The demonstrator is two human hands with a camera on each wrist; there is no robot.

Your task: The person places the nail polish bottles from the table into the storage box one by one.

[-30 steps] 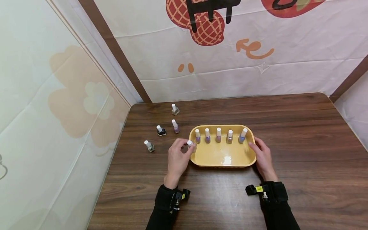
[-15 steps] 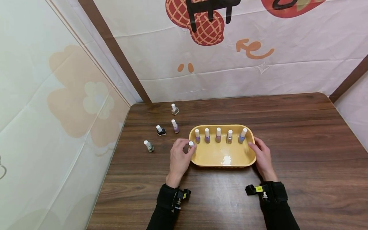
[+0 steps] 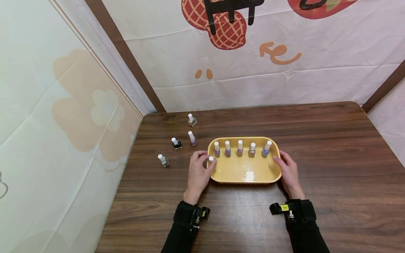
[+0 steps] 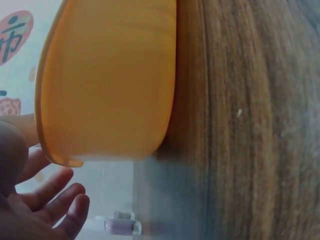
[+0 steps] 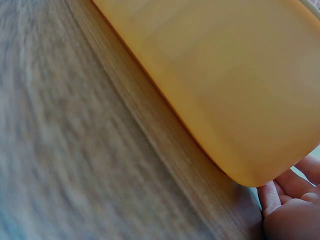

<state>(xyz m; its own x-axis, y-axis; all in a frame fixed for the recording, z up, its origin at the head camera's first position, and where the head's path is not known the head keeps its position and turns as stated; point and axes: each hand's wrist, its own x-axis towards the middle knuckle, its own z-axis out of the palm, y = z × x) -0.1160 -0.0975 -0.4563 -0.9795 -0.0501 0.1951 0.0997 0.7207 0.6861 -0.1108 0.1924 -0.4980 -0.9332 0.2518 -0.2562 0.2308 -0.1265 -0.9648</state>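
Note:
At the left end of a yellow tray (image 3: 234, 172), my left hand (image 3: 197, 177) pinches a small nail polish bottle (image 3: 211, 159) between thumb and fingertips. Its white cap shows just inside the rim; the fingers hide most of its body. My right hand (image 3: 289, 175) holds the tray's right end, thumb over the rim and fingers along the outside. Along the tray's far side stands a row of several white-capped nail polish bottles (image 3: 240, 149), mostly purple, with a blue one (image 3: 266, 149) rightmost. In the left wrist view the tray's outer wall (image 4: 110, 80) hides the pinched bottle.
Left of the tray, more bottles stand on the brown wooden table (image 3: 332, 158): a black one (image 3: 177, 144), a purple one (image 3: 192, 139), a greyish one (image 3: 164, 161) and a clear-looking one (image 3: 192, 121) farthest back. Printed cloth (image 3: 253, 84) hangs behind the table.
My left hand has shifted slightly right with the pinched bottle, whose cap now sits a little farther inside the tray's left end. My right hand and the tray stay nearly in place.

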